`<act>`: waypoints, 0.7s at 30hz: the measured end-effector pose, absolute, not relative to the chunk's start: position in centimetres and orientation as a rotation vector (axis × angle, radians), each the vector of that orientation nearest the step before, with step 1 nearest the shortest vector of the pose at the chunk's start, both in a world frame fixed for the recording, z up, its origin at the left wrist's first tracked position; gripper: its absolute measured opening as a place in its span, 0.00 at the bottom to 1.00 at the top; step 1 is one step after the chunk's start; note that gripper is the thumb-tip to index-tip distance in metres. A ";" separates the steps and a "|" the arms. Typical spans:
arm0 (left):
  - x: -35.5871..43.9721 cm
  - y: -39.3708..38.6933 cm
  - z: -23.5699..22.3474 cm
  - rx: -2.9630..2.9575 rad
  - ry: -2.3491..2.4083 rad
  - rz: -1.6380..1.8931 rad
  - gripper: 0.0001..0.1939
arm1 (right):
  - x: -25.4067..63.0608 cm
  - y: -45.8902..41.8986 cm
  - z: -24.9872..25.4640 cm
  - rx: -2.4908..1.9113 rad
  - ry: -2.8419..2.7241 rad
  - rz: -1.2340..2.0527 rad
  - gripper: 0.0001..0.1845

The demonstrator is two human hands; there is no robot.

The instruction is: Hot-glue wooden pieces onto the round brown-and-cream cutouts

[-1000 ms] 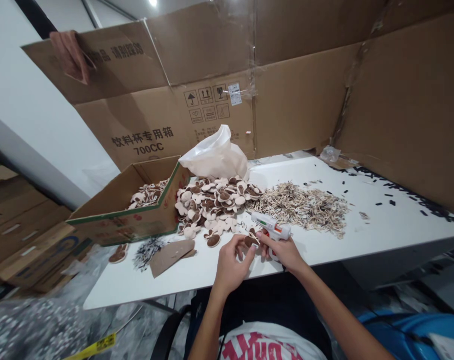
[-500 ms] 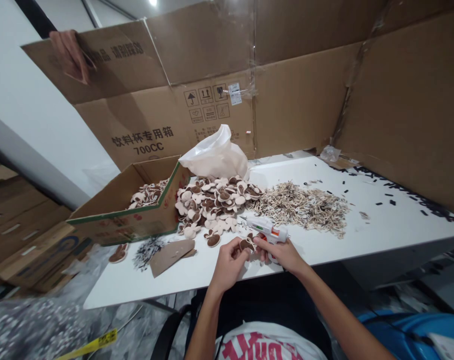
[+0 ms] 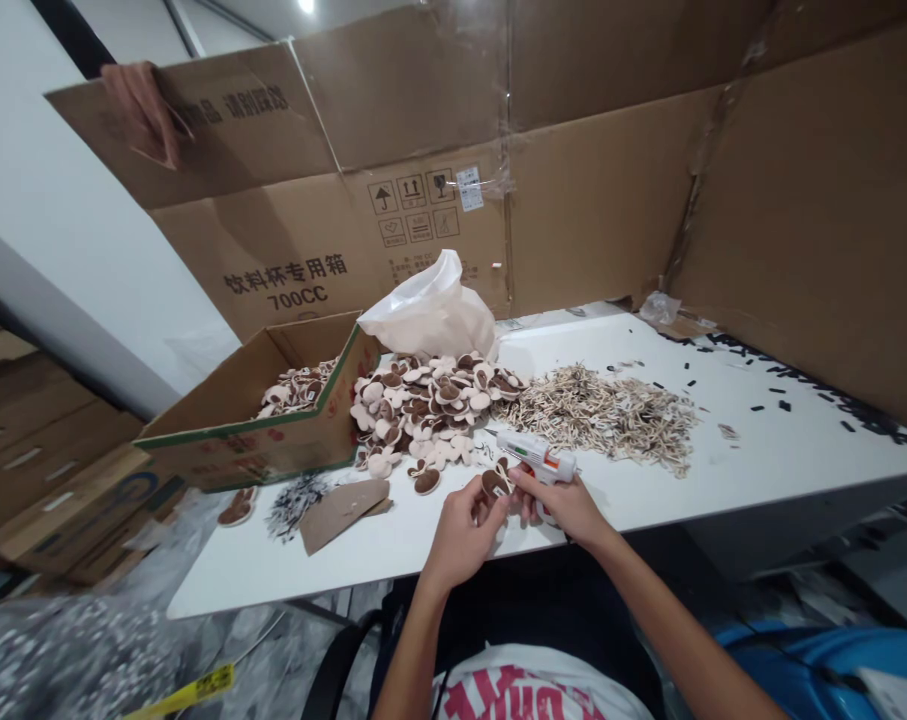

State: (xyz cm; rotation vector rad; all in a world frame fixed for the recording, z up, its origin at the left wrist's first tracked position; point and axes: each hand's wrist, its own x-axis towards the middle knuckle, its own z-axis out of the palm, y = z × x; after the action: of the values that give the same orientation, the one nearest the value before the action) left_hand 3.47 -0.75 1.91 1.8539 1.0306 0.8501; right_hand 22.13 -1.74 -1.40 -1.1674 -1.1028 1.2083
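While the brown piece [image 3: 496, 483] is pinched between the left hand [image 3: 459, 530] and right hand [image 3: 569, 507], pretty much equally near both, the glue gun [image 3: 532, 450] is gripped in the right too, kinda crosswise just beyond it, nozzle aimed leftward.

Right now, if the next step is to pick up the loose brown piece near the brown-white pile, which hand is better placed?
Probably the left hand: it is nearer to the loose piece. The right hand is farther and also holds the glue gun. Both touch another piece.
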 end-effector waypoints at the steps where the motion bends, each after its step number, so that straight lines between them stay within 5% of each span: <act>1: 3.4 -0.7 1.9 1.846 1.015 0.846 0.17 | 22.1 -1.7 -1.3 -1.166 -1.102 1.206 0.22; 21: 3.3 -0.9 1.9 1.840 1.061 0.941 0.17 | 22.1 -2.2 0.1 -1.100 -1.173 1.255 0.21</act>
State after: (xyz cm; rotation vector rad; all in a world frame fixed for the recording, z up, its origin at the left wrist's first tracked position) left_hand 3.34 -0.94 1.92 1.8398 1.0605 0.9412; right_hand 22.08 -2.24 0.06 -1.1000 -1.1729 1.2546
